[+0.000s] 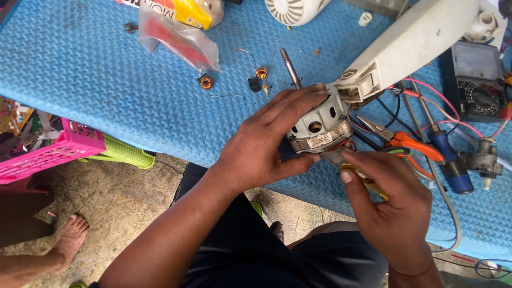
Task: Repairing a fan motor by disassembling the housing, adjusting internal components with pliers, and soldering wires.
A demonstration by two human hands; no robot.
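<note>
A grey-white fan motor [319, 124] with a steel shaft [291, 68] pointing up-left lies at the blue mat's near edge. A yellow-handled tool [368, 184] touches its lower right side.

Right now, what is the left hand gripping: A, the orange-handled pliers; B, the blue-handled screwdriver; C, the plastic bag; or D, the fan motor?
D: the left hand wraps around the fan motor, while the orange-handled pliers and blue-handled screwdriver lie untouched on the blue mat.
</note>
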